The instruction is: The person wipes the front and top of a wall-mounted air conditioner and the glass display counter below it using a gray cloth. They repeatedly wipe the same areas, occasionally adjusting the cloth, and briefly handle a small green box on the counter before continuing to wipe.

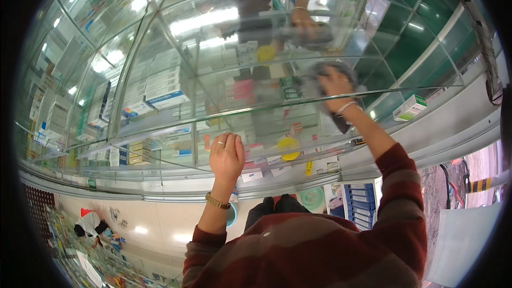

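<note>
Under my right hand [337,88], a dark grey cloth [347,71] lies bunched against the glass top of a display counter [224,104]; one corner of it hangs below my palm near the glass edge. The fingers are spread over the cloth, slightly blurred. My left hand [227,156], with a ring and a gold watch at the wrist, rests at the counter's near edge with its fingers curled down; whether it grips the edge cannot be told. Reflections of my arm and the ceiling lights show in the glass. Boxes and a round yellow item [288,149] are visible through it.
A green and white box [409,107] stands at the right end of the counter. Stacked medicine boxes [164,84] fill shelves at left. Blue file folders [359,204] and a green basin [312,199] are below. Another person [91,226] bends over shelves at lower left.
</note>
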Demonstrator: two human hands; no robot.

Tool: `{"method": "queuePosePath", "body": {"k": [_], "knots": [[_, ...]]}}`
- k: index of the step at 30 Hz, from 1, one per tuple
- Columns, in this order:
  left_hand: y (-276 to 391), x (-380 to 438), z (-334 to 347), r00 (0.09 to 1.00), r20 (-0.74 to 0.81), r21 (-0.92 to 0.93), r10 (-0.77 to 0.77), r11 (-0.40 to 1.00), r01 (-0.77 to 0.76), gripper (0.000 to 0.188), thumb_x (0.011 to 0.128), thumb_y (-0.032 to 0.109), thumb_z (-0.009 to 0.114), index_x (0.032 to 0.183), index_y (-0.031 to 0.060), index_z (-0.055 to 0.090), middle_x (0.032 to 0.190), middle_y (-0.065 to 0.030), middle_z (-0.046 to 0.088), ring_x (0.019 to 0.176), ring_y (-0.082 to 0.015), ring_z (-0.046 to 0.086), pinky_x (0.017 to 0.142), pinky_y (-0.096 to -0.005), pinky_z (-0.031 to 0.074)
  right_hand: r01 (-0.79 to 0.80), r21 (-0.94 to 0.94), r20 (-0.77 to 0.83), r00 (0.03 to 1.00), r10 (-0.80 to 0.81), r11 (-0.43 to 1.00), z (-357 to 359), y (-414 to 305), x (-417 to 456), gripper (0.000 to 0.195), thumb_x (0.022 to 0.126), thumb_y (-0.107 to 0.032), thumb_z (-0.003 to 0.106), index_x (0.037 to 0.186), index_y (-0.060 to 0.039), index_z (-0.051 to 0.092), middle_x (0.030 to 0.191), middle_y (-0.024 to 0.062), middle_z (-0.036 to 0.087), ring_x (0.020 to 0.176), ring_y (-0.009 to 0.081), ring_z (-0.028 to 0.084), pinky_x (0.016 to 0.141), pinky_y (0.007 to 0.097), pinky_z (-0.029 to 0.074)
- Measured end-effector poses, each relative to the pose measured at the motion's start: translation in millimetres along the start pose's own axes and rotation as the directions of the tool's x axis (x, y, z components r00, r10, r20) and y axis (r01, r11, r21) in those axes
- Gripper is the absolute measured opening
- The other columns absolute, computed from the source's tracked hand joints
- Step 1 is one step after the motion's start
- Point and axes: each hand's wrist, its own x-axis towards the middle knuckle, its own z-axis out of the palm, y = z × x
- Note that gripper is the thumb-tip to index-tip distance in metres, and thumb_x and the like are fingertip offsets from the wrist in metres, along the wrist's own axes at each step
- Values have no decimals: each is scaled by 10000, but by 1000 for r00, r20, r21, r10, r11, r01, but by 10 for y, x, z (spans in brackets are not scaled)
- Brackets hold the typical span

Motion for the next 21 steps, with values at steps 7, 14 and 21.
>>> {"method": "queuePosePath", "body": {"k": [7,14,21], "knots": [[14,32,-56,984,-107,-22,145,989,-148,89,870,90,600,787,58,589,789,-104,560,740,-310,516,681,-406,425,31,148,175,983,-57,988,65,-2095,1247,541,733,-310,710,1245,-172,602,1389,164,398,1189,420,449,954,566,400],[-54,17,-1,971,-222,-233,93,962,-145,126,858,36,554,734,27,530,728,-139,496,693,-333,476,627,-431,388,317,226,-74,948,-308,921,354,-2982,718,354,738,-270,716,1074,-169,669,1298,72,483,1109,380,498,897,484,451],[-178,-105,-39,956,-219,-124,193,967,-224,124,832,49,575,713,50,539,719,-111,517,693,-318,497,646,-433,393,620,399,-37,747,-664,676,-75,-1831,158,331,739,-304,740,1058,-228,704,1348,-13,511,1215,276,516,952,479,452]]}}
